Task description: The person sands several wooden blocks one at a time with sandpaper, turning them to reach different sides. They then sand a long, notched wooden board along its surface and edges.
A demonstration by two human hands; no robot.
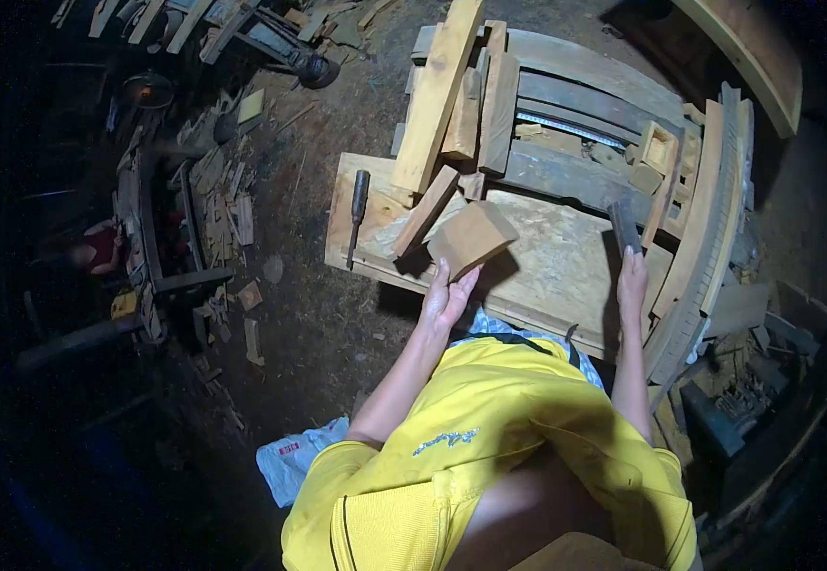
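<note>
My left hand [451, 297] grips a squarish wood block [475, 238] from below, its fingers at the lower edge. The block is tilted and held over the front of the wooden workbench [565, 252]. At the bench's right side, my right hand [631, 278] is closed around the lower end of a dark, flat, elongated piece [622, 226], whose kind I cannot make out. A chisel [358, 214] with a dark handle lies at the left end of the bench. Between the chisel and the block is a short wooden strip [427, 211].
A long pale board [440, 95] and shorter wood pieces [499, 114] lie at the bench's back left. A small hollowed wooden box [658, 150] sits at the right. Wood scraps [242, 214] litter the floor at left, where another person [101, 249] is dimly visible.
</note>
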